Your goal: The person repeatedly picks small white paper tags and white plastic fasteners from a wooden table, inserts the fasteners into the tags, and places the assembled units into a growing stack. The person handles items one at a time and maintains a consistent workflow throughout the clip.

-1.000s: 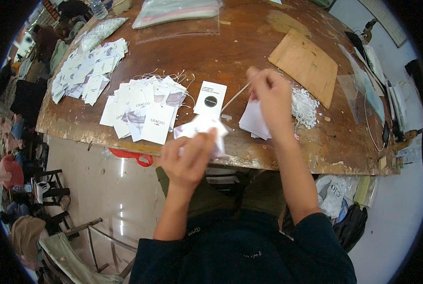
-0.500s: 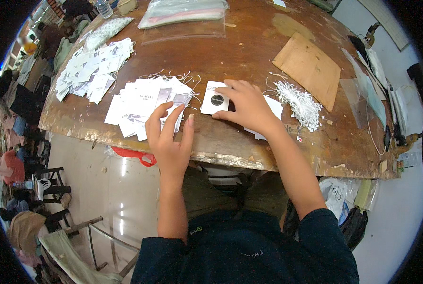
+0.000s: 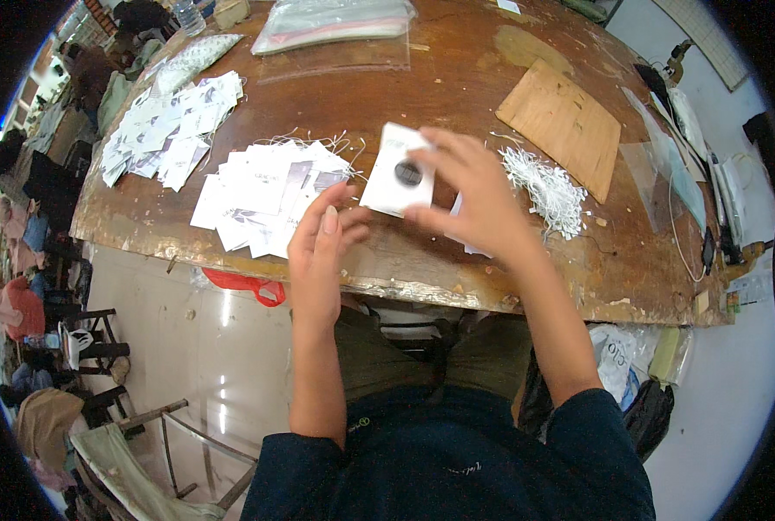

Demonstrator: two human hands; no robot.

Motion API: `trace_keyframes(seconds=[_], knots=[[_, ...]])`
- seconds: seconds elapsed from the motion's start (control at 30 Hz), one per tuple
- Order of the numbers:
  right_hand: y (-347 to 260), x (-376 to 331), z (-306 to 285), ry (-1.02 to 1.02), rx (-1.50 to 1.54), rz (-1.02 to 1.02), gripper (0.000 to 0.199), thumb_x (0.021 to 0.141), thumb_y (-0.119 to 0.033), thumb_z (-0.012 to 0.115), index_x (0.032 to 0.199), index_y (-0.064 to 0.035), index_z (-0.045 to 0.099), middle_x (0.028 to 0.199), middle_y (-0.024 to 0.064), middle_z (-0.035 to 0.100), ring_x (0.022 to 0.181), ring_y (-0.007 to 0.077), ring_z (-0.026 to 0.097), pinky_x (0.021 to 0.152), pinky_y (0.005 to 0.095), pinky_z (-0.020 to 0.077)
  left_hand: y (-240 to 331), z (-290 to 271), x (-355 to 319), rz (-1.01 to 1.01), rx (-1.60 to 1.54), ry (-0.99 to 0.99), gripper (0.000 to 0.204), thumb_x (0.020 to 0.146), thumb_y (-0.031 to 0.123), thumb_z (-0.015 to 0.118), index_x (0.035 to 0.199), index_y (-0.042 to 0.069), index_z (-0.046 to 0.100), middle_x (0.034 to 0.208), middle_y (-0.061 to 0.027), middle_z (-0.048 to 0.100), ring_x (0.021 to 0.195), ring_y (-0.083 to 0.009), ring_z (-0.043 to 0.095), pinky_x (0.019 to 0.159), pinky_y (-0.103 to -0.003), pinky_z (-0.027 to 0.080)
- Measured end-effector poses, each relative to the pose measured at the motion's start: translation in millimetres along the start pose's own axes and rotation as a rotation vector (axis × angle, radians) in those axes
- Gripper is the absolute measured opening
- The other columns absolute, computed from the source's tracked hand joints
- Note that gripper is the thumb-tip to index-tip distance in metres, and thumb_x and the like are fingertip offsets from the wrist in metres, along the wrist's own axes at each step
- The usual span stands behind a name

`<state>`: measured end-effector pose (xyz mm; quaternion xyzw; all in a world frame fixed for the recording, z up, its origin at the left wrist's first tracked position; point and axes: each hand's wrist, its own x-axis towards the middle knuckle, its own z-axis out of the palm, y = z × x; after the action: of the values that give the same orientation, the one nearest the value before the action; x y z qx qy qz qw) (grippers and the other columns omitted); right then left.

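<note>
A white card with a black round mark, perhaps the top of a small stack, is tilted up off the table. My right hand, blurred by motion, grips its right edge between thumb and fingers. To the card's lower left hovers my left hand, its fingers apart and nothing in them. Beside it on the left lies a pile of white hang tags with looped strings. More white paper shows partly behind my right hand. Farther right is a tangled bunch of white strings.
A second heap of tags lies at the far left, near a filled plastic bag. Clear plastic sleeves are stacked at the back. A wooden board sits at the right. The worn table edge runs before me.
My right hand has lifted and tilted the card, which lay flatter on the table before. The left hand has shifted right toward it, its fingers drawn closer together.
</note>
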<state>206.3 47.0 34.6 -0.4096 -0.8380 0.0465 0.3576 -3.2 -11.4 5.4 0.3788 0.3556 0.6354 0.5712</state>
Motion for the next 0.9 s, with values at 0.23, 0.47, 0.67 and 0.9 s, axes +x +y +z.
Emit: trace_keyframes(seconds=[0.23, 0.47, 0.67, 0.9], knots=[[-16.2, -42.0, -25.3, -0.189, -0.158, 0.138, 0.078, 0.069, -0.056, 0.076, 0.130, -0.0117, 0.057, 0.146, 0.0173, 0.042, 0.135, 0.0372, 0.038, 0.110, 0.0487, 0.0293, -12.5, 4.1, -2.1, -0.175, 0.035, -0.072, 0.028, 0.099, 0.016, 0.056, 0.120, -0.003, 0.059, 0.108, -0.0071, 0.067, 0.092, -0.0094, 0.063, 0.081, -0.025, 0.051], [20.3, -65.4, -32.0, -0.355, -0.273, 0.329, 0.070, 0.069, -0.051, 0.078, 0.124, -0.0100, 0.062, 0.143, 0.0172, 0.045, 0.132, 0.0351, 0.041, 0.108, 0.0479, 0.0302, -19.8, 9.6, -3.6, -0.174, 0.044, -0.044, 0.029, 0.101, 0.018, 0.052, 0.122, -0.001, 0.057, 0.102, -0.0073, 0.067, 0.086, -0.0096, 0.065, 0.070, -0.025, 0.056], [23.0, -67.0, -32.6, -0.295, -0.157, 0.342, 0.065, 0.068, -0.045, 0.081, 0.120, -0.0098, 0.063, 0.139, 0.0176, 0.047, 0.130, 0.0370, 0.041, 0.109, 0.0474, 0.0302, -13.8, 6.5, -5.6, -0.249, 0.055, -0.083, 0.031, 0.102, 0.022, 0.049, 0.124, 0.001, 0.054, 0.100, -0.0080, 0.066, 0.078, -0.0124, 0.068, 0.056, -0.026, 0.058], [30.3, -69.2, -31.5, -0.217, -0.083, 0.290, 0.062, 0.067, -0.038, 0.082, 0.119, -0.0110, 0.063, 0.136, 0.0156, 0.047, 0.130, 0.0361, 0.041, 0.110, 0.0461, 0.0295, -10.8, 5.2, -3.0, -0.312, 0.023, -0.105, 0.034, 0.103, 0.025, 0.043, 0.127, 0.001, 0.051, 0.104, -0.0101, 0.066, 0.081, -0.0190, 0.070, 0.057, -0.028, 0.059]])
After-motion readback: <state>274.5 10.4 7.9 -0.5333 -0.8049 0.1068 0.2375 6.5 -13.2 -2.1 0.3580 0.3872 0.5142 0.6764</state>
